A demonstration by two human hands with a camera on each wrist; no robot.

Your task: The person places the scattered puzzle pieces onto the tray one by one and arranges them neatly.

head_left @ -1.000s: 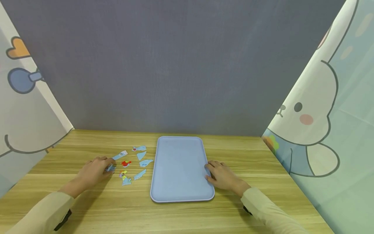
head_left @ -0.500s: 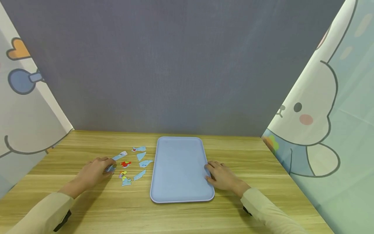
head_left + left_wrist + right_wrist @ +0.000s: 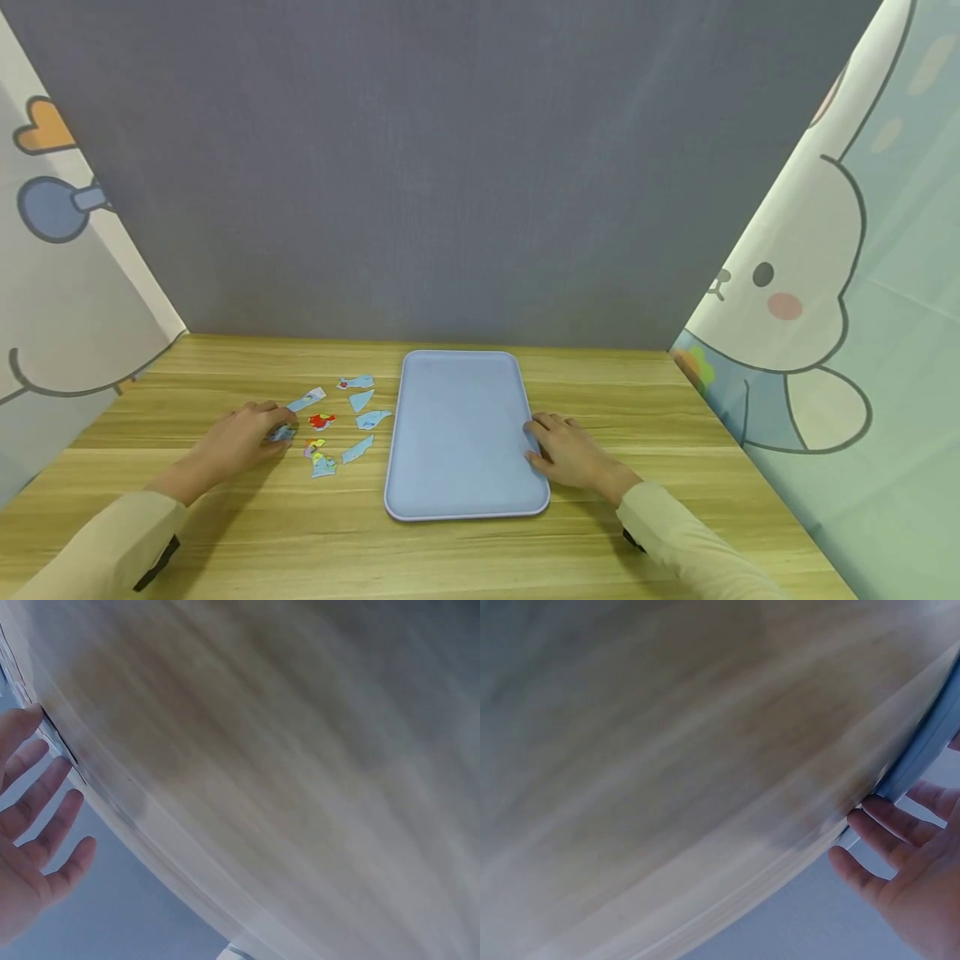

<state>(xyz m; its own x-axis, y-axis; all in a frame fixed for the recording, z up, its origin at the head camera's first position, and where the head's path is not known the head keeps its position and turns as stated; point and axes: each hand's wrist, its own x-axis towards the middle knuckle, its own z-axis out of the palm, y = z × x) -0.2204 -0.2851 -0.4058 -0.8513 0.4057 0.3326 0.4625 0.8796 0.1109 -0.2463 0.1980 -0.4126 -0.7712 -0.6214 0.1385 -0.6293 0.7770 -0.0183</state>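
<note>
At the left, my left hand (image 3: 243,435) rests with its thumb and fingertips at a small blue printed flat piece (image 3: 283,432), partly covered by the hand. The left wrist view shows the fingers (image 3: 54,778) spread and relaxed, tips at the thin piece's edge. A shallow pale-blue tray (image 3: 465,433) lies flat in the middle. Its right rim is touched by the fingertips and thumb of my right hand (image 3: 566,450). Seen from the right wrist, these fingers (image 3: 885,836) are loosely extended against the tray's blue side (image 3: 922,750).
Between left hand and tray lie several irregular flat printed pieces: a red one (image 3: 322,422), a pale-blue strip (image 3: 309,399), a blue triangle (image 3: 362,401) and a yellow-and-blue one (image 3: 322,464). The wooden table (image 3: 465,558) ends at a grey panel (image 3: 435,183) behind.
</note>
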